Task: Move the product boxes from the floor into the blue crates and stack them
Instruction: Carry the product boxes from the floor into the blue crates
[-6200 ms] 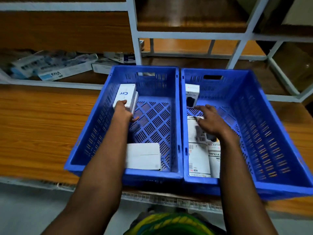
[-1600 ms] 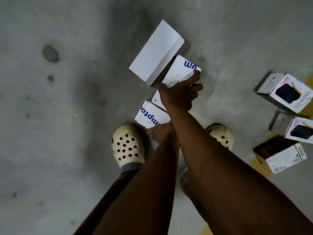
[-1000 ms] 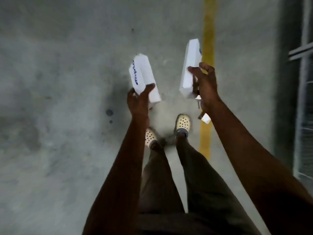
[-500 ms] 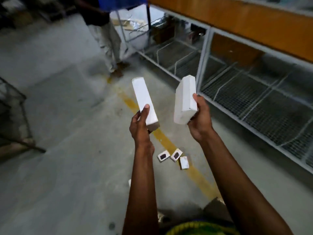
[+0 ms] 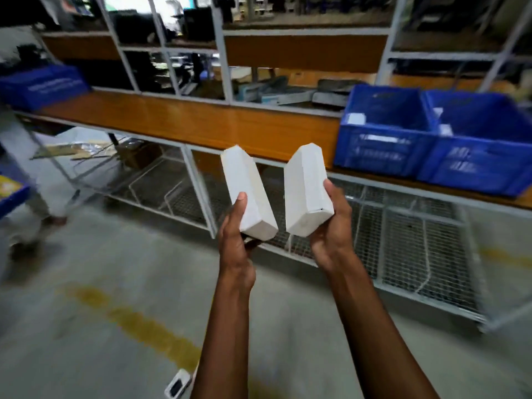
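I hold two long white product boxes out in front of me at chest height. My left hand (image 5: 234, 234) grips the lower end of one white box (image 5: 247, 188), thumb on its top face. My right hand (image 5: 331, 226) grips the other white box (image 5: 306, 188) from its right side. Two blue crates stand side by side on the wooden shelf at the right: the nearer crate (image 5: 383, 148) and the farther crate (image 5: 478, 165), each with white boxes inside. One more product box (image 5: 178, 384) lies on the floor near my left forearm.
A metal rack with a wooden shelf (image 5: 201, 125) runs across the view, with wire mesh bays (image 5: 417, 246) below. Another blue crate (image 5: 40, 84) sits at the far left. A person (image 5: 23, 197) stands at the left. A yellow line (image 5: 129, 321) crosses the concrete floor.
I have turned and lifted my view from the floor to the shelf. Both hands still hold their boxes, and the blue crates have come into view at the right.
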